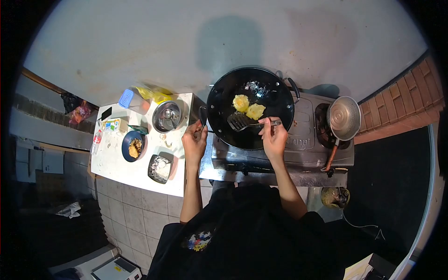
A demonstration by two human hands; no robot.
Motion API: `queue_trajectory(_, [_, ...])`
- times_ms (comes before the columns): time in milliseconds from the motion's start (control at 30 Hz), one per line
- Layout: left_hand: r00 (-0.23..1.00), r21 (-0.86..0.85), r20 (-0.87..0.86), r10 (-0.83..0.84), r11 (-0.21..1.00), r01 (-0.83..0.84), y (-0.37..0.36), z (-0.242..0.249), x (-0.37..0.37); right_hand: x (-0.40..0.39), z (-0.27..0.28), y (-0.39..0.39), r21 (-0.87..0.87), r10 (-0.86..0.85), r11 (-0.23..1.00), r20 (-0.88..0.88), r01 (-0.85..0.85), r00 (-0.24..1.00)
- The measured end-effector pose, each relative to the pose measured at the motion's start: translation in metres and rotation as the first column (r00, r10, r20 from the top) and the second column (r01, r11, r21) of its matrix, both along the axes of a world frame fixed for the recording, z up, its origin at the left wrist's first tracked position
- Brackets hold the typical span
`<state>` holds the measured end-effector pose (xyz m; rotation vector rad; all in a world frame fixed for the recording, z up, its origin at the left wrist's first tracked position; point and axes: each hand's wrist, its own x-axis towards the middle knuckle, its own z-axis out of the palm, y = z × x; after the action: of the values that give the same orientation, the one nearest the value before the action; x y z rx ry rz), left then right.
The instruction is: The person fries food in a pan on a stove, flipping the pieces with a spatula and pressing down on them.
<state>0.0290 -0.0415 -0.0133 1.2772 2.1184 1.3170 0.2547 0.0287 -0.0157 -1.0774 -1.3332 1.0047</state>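
Observation:
A large black wok (224, 133) sits on the stove, with two yellow fried pieces (241, 102) side by side in it and a glossy wet patch behind them. My right hand (274, 135) is closed on the handle of a slotted spatula (238, 122). The spatula's dark head lies inside the wok, close in front of the fried pieces. At the wok's left rim, my left hand (194, 140) has its fingers closed at the lower end of the side handle (203, 114). The exact grip there is partly hidden.
Right on the stove (301, 135) stands a saucepan (345, 116) with its wooden handle pointing forward. The white table (112, 161) at left bears a steel bowl (166, 116), a dark plate of fried food (134, 146), a square bowl of white powder (160, 168) and a blue-lidded container (134, 100).

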Motion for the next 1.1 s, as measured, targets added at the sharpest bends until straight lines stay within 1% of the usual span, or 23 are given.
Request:
queue_trajectory(133, [1.000,0.007,-0.029,0.001,1.000,-0.001,0.000,0.000,0.000,0.006,0.003,-0.001,0.027,-0.017,0.999,-0.003,0.017,1.000])
queue_trajectory(200, [1.000,0.005,-0.026,0.004,1.000,-0.004,0.000,0.001,0.000,0.013,0.011,-0.003,0.001,0.006,1.000,0.063,-0.006,0.998])
queue_trajectory(300, [1.000,0.004,-0.014,0.010,1.000,-0.010,0.001,0.000,0.000,0.024,0.024,-0.007,-0.029,0.033,0.999,0.102,-0.031,0.994])
queue_trajectory(433, [1.000,0.010,0.003,0.007,1.000,-0.007,0.004,-0.010,-0.006,0.037,0.035,-0.009,-0.014,0.036,0.999,0.142,-0.034,0.989])
queue_trajectory(467, [1.000,-0.013,0.016,0.019,1.000,-0.019,0.004,-0.011,-0.007,0.039,0.035,-0.010,0.009,0.041,0.999,0.151,-0.043,0.988])
queue_trajectory(533, [1.000,-0.002,0.007,0.013,1.000,-0.013,0.004,-0.007,-0.004,0.043,0.035,-0.009,0.033,0.041,0.998,0.163,-0.047,0.986])
queue_trajectory(633, [1.000,0.007,0.008,0.016,1.000,-0.016,0.004,-0.003,-0.002,0.040,0.032,-0.007,0.008,0.034,0.999,0.148,-0.036,0.988])
queue_trajectory(700, [0.998,0.003,0.055,0.028,1.000,-0.028,0.005,-0.003,-0.002,0.037,0.026,-0.005,0.041,0.045,0.998,0.146,-0.051,0.988])
queue_trajectory(767, [0.999,0.012,0.038,0.028,1.000,-0.028,0.006,-0.004,-0.003,0.036,0.023,-0.002,0.056,0.047,0.997,0.158,-0.056,0.986])
queue_trajectory(833, [0.999,0.014,0.022,0.034,0.999,-0.034,0.004,-0.004,-0.003,0.034,0.028,-0.003,-0.003,0.077,0.997,0.155,-0.078,0.985])
queue_trajectory(867, [0.999,0.010,0.017,0.034,0.999,-0.034,0.004,-0.004,-0.003,0.033,0.027,-0.002,-0.003,0.081,0.997,0.156,-0.082,0.984])
queue_trajectory(933, [0.999,0.006,0.014,0.036,0.999,-0.036,0.004,-0.004,-0.003,0.032,0.022,-0.001,-0.038,0.054,0.998,0.050,-0.052,0.997])
queue_trajectory(967, [0.999,0.008,0.017,0.033,0.999,-0.033,0.004,-0.005,-0.002,0.032,0.019,0.000,-0.036,0.056,0.998,0.051,-0.054,0.997])
queue_trajectory(1033, [0.999,0.012,0.020,0.037,0.999,-0.037,0.005,-0.004,-0.002,0.034,0.016,0.000,-0.010,-0.009,1.000,0.032,0.010,0.999])
queue_trajectory(1100, [0.998,-0.031,0.044,0.054,0.998,-0.053,0.005,-0.003,-0.002,0.036,0.017,-0.002,0.003,-0.023,1.000,0.020,0.023,1.000])
